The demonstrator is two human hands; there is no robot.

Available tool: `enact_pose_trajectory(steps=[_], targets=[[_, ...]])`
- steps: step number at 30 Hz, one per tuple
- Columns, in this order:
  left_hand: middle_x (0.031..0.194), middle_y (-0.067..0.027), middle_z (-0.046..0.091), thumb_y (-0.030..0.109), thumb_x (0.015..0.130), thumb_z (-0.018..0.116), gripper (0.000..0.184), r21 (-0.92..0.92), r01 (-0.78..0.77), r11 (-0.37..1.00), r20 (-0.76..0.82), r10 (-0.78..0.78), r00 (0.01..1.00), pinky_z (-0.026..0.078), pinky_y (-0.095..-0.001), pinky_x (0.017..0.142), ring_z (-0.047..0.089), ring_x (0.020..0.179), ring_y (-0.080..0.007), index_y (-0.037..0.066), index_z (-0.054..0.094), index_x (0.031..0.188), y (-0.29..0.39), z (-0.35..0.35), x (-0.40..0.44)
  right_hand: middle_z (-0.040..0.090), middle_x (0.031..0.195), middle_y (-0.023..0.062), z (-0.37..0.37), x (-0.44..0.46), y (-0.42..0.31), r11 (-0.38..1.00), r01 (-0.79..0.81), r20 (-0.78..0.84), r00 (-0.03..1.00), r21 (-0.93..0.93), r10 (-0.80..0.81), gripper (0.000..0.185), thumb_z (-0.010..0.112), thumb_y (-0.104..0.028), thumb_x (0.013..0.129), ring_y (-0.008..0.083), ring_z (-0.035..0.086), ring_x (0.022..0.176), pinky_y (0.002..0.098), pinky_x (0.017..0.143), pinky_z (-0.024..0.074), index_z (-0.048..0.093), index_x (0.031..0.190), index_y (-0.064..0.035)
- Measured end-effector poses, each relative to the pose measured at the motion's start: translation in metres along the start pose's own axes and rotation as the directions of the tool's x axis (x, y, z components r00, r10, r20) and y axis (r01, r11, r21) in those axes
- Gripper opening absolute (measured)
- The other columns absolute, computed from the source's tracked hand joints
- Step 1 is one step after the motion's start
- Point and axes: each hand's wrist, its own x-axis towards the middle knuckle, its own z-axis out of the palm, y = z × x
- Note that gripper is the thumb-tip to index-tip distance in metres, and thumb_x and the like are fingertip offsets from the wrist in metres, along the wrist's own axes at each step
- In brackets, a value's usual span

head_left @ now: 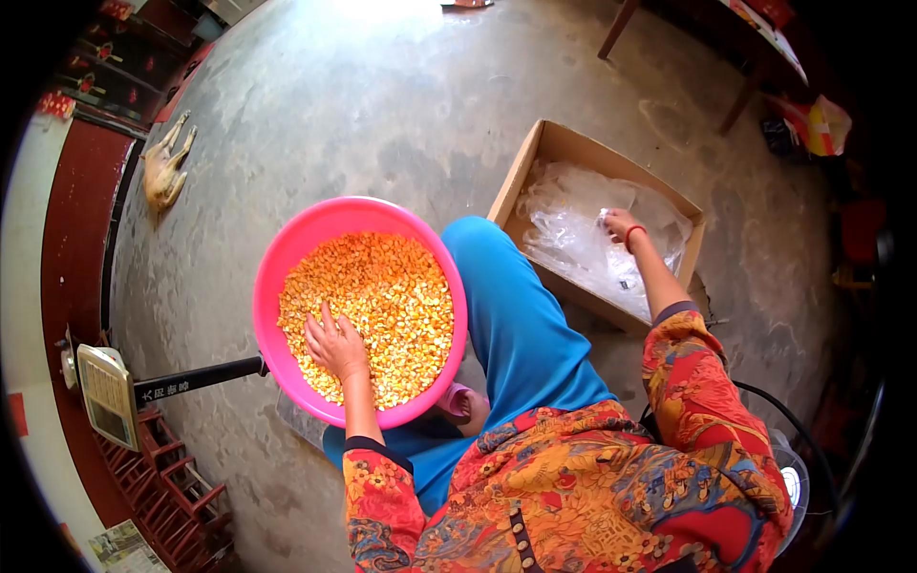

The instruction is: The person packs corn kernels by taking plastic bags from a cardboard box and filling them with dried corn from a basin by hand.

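Note:
A pink plastic basin [270, 310] full of yellow corn kernels [406, 310] stands by my left knee. My left hand [334, 344] rests on the kernels with its fingers spread, holding nothing that I can see. To the right is an open cardboard box [516, 177] with crumpled clear plastic [583, 253] inside. Above that plastic, my right hand [621, 227] has its fingers pinched together. A small white bit shows at the fingertips, too small to name. A red band circles the right wrist.
A platform scale's display [108, 396] stands left of the basin on a black post [205, 380]. Stacked red-brown wooden stools [177, 482] are at lower left. A dog [164, 172] lies by the left wall. A black cable [788, 420] curves at right. A table leg [619, 29] is at upper right.

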Motion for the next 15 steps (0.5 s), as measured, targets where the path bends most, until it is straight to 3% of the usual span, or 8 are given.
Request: enact_pose_trajectory(steps=[1,2,4,7,9,11,13,15], targets=[[0.132,-0.0103,0.042,0.033,0.083,0.051,0.043,-0.02,0.006,1.0,0.026,-0.006,1.0,0.024,-0.0424,0.101,0.037,0.122,-0.0264,0.021,0.051,0.124,-0.003,0.002,0.001,0.058,0.073,0.0007,-0.011,-0.01,-0.011,1.0,0.01,0.021,1.0,-0.004,-0.01,0.013,0.052,-0.024,0.08,0.0126,0.054,0.063,0.0284,0.056,0.0458,0.057,0.085,-0.0135],[0.132,-0.0103,0.042,0.033,0.083,0.051,0.043,-0.028,0.011,1.0,0.02,-0.011,1.0,0.024,-0.0424,0.101,0.037,0.122,-0.0264,0.021,0.051,0.124,-0.006,0.003,0.003,0.06,0.076,0.0015,-0.021,-0.02,-0.023,0.983,0.01,0.077,0.997,0.185,-0.024,0.013,0.051,-0.024,0.083,0.0135,0.057,0.066,0.0285,0.058,0.0466,0.056,0.088,-0.0135],[0.132,-0.0104,0.042,0.034,0.08,0.056,0.045,-0.353,0.044,0.935,0.074,-0.019,0.997,0.024,-0.0446,0.1,0.038,0.121,-0.0265,0.021,0.052,0.123,-0.012,0.001,0.006,0.064,0.085,0.0036,-0.037,-0.041,-0.047,0.903,0.047,0.181,0.974,0.428,-0.137,0.013,0.047,-0.023,0.088,0.0153,0.061,0.072,0.0296,0.062,0.0484,0.054,0.093,-0.0131],[0.127,-0.0112,0.046,0.031,0.078,0.062,0.043,-0.351,0.069,0.934,-0.018,-0.08,0.997,0.028,-0.0438,0.098,0.046,0.114,-0.028,0.021,0.055,0.119,-0.005,-0.017,0.006,0.063,0.083,0.0004,-0.046,-0.065,-0.083,0.917,0.152,0.113,0.972,0.368,-0.207,0.015,0.042,-0.022,0.089,0.0128,0.059,0.071,0.0296,0.064,0.0461,0.055,0.087,-0.0141],[0.121,-0.0109,0.052,0.029,0.079,0.062,0.036,-0.32,0.068,0.945,-0.094,-0.102,0.99,0.032,-0.0412,0.095,0.05,0.109,-0.0273,0.016,0.06,0.113,-0.001,-0.025,0.007,0.061,0.078,-0.0002,-0.046,-0.074,-0.102,0.87,0.246,0.138,0.933,0.428,-0.332,0.018,0.041,-0.024,0.089,0.0115,0.056,0.068,0.0283,0.061,0.0445,0.055,0.085,-0.0129],[0.11,-0.0099,0.058,0.021,0.079,0.06,0.026,-0.458,-0.089,0.885,-0.242,-0.027,0.97,0.037,-0.0406,0.087,0.054,0.101,-0.0267,0.011,0.064,0.102,-0.012,-0.018,0.011,0.055,0.07,-0.0003,-0.034,-0.074,-0.12,0.787,0.396,0.093,0.866,0.473,-0.492,0.021,0.041,-0.024,0.091,0.0108,0.051,0.063,0.0268,0.057,0.0411,0.054,0.081,-0.0104],[0.083,-0.008,0.064,0.015,0.084,0.056,0.017,-0.721,-0.168,0.673,-0.31,-0.095,0.946,0.044,-0.0336,0.068,0.059,0.075,-0.022,0.007,0.065,0.095,-0.013,-0.014,0.018,0.055,0.072,0.0017,-0.015,-0.081,-0.14,0.661,0.444,0.109,0.776,0.605,-0.621,0.019,0.041,-0.018,0.091,0.0105,0.049,0.062,0.0254,0.058,0.0413,0.054,0.082,-0.0074],[0.063,-0.0072,0.058,0.015,0.089,0.051,0.017,-0.938,0.196,0.285,0.119,-0.268,0.956,0.042,-0.0279,0.053,0.054,0.056,-0.0164,0.005,0.065,0.09,0.0,-0.04,0.019,0.056,0.073,0.0024,0.007,-0.099,-0.165,0.639,0.427,0.157,0.741,0.64,-0.653,0.016,0.046,-0.018,0.091,0.0115,0.052,0.066,0.0257,0.061,0.043,0.055,0.09,-0.0051]])
